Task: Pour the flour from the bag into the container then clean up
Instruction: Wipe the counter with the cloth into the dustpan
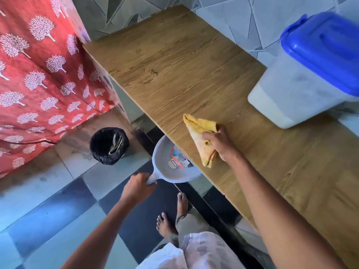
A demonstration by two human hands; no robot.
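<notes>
The container (303, 74) stands on the wooden counter (174, 74) at about 2 o'clock from the frame's middle, close against the tiled wall (242, 26). It is a tall, squarish tub of cloudy, see-through plastic with rounded corners. A bright blue lid (326, 53) sits on top, with a blue tab sticking out at its far left corner. Through the wall a white fill shows in the lower part, its top line slanting across the side; above it the plastic looks greyish and smudged. The tub is slightly blurred.

The right hand (219, 144) lies on the counter near its front edge, at about 4 o'clock from the middle, fingers curled round a folded yellow cloth (200, 133). The cloth is bunched into a rough triangle, one corner pointing to 11 o'clock, another hanging below the hand; its underside looks paler, with orange tints.

The left hand (138, 186) grips the handle of a grey dustpan (169, 171), held just under the counter's front edge, right below the cloth. The pan's flat inside faces up and carries a red, blue and white sticker; part of the pan is hidden by the counter.

On the floor at 9 o'clock from the dustpan stands a small bin (108, 145) lined with a black bag, with some folded paper inside. Behind it hangs a red curtain (38, 74) printed with white trees. Bare feet (169, 220) stand on checkered tiles at 6 o'clock.
</notes>
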